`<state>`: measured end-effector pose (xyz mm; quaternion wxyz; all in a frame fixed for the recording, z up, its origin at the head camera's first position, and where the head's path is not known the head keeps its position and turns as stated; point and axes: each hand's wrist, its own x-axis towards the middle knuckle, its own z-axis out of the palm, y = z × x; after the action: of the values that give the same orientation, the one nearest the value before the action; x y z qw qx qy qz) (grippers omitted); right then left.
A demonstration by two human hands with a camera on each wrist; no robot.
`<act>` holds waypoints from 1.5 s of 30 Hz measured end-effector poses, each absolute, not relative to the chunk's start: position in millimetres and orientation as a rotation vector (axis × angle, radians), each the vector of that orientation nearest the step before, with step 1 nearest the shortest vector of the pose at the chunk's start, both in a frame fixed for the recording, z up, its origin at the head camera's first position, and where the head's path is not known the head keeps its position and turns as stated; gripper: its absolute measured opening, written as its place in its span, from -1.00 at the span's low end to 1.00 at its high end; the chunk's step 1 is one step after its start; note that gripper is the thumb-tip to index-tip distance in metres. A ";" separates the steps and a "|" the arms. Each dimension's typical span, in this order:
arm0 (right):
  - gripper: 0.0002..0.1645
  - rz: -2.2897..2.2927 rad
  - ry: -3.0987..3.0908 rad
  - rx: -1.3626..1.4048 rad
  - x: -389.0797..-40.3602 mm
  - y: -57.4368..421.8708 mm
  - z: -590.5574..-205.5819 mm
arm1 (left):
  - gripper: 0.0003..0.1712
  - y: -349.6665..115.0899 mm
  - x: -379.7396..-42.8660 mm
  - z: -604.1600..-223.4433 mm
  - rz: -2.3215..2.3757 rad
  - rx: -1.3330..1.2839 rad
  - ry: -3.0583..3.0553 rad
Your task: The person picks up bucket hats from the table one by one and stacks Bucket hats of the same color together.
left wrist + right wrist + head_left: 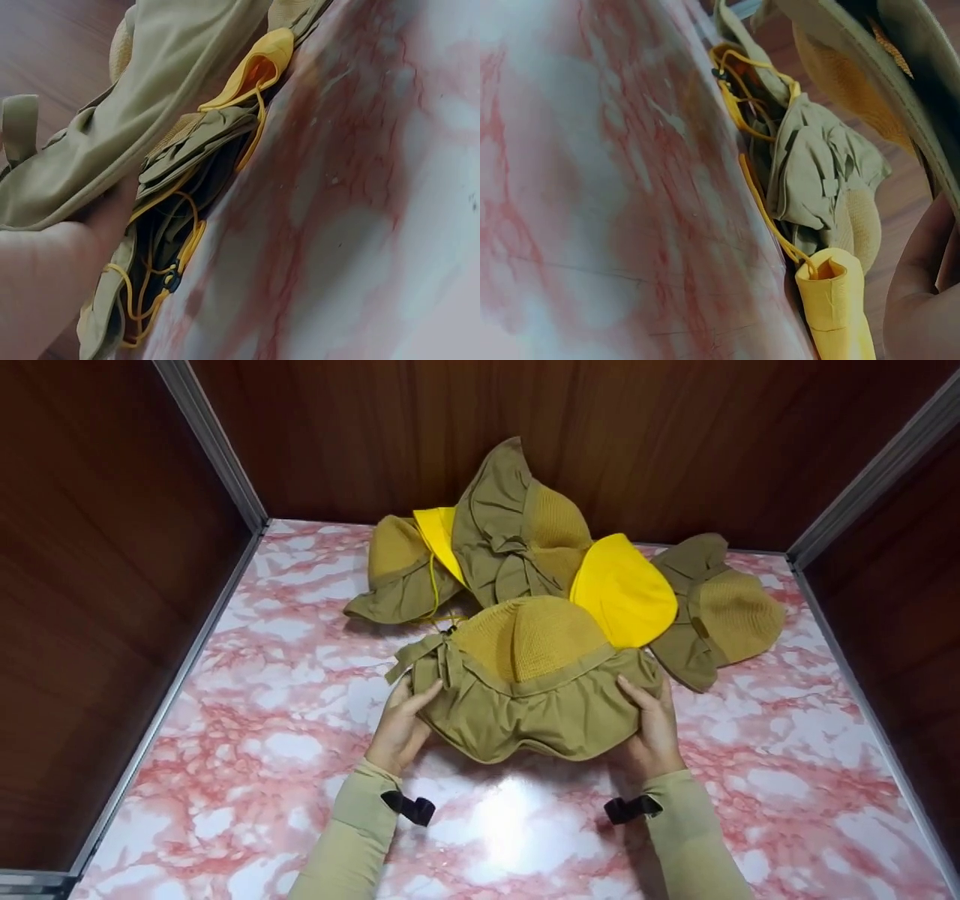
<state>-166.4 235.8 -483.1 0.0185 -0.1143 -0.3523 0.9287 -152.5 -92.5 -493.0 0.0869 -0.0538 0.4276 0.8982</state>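
Note:
A sun hat (pixel 536 682) with a mustard woven crown and a ruffled khaki brim is held up by its two sides. My left hand (pixel 400 727) grips the brim at the left, thumb on top, beside a fabric bow. On the right, my right hand (pixel 654 727) pinches the brim with the thumb above and the fingers hidden beneath. In the left wrist view the brim (pixel 150 97) hangs over the table, and the right wrist view shows the dark underside of the hat (pixel 926 67) above my thumb.
Behind the held hat lie more sun hats: one at the left (pixel 401 555), a tall one in the middle (pixel 495 510) and one at the right (pixel 739 615). Yellow hats (pixel 624 589) with cords sit among them. Brown panels (pixel 390 442) enclose the marbled table (pixel 247 780).

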 end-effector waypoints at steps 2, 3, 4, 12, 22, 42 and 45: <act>-0.20 2.855 -1.157 -0.365 -165.5 236.0 -483.2 | -0.24 -93.8 -152.7 -492.0 2.656 -0.188 1.315; -0.20 2.837 -1.201 -0.364 -165.1 235.7 -483.0 | -0.26 -94.0 -152.5 -491.7 2.654 -0.200 1.319; -0.20 2.823 -1.234 -0.369 -164.7 235.5 -482.8 | -0.28 -94.3 -152.2 -491.5 2.646 -0.219 1.331; -0.36 2.710 -1.431 -0.383 -163.7 230.8 -481.0 | -0.55 -96.0 -151.8 -488.2 2.546 -0.357 1.516; -0.64 2.495 -1.604 -0.399 -159.6 226.4 -486.3 | -0.74 -105.6 -152.8 -484.4 2.461 -0.352 1.832; -0.70 2.224 -2.109 -0.291 -149.3 205.2 -499.6 | -0.52 -158.9 -148.2 -489.3 2.143 -0.402 2.200; -0.67 2.207 -2.200 -0.292 -148.8 200.3 -502.7 | -0.53 -166.8 -148.8 -494.9 2.101 -0.419 2.224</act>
<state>-148.8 200.3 -502.7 0.0058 -0.0934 -0.7030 0.7051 -148.8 -166.8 -494.9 0.0268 -0.1355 0.7199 0.6801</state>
